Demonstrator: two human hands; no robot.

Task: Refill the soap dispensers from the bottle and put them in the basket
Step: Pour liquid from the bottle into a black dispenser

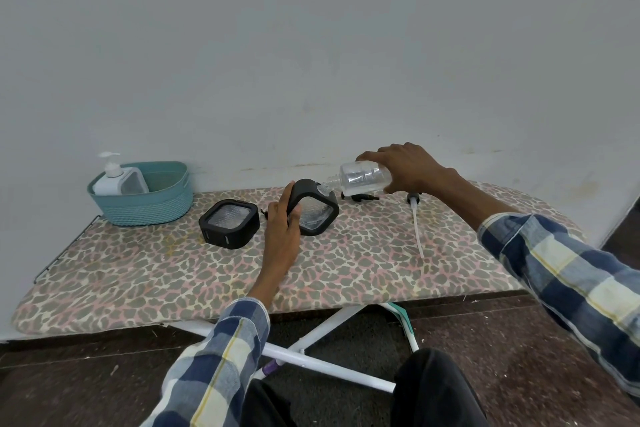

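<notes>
A black dispenser point(313, 210) is held tilted on the ironing board point(138, 274) by the left hand point(282, 227). The clear bottle point(363, 178) is grasped by the right hand point(403, 166), its neck at the dispenser's opening. A second black dispenser point(228, 224) lies beside. A white one point(119, 177) is placed in the basket point(145, 204).

A clear plastic bottle point(363, 177) lay almost on its side in the air, its threaded neck pointing left and down, touching the top opening of a black-framed soap dispenser point(313, 207). That dispenser had clear ribbed walls and stood tilted on the tabletop. A second black dispenser point(229, 223) of the same kind lay flat just to its left. At far left stood a teal basket point(145, 206) holding a white pump dispenser point(117, 178).
</notes>
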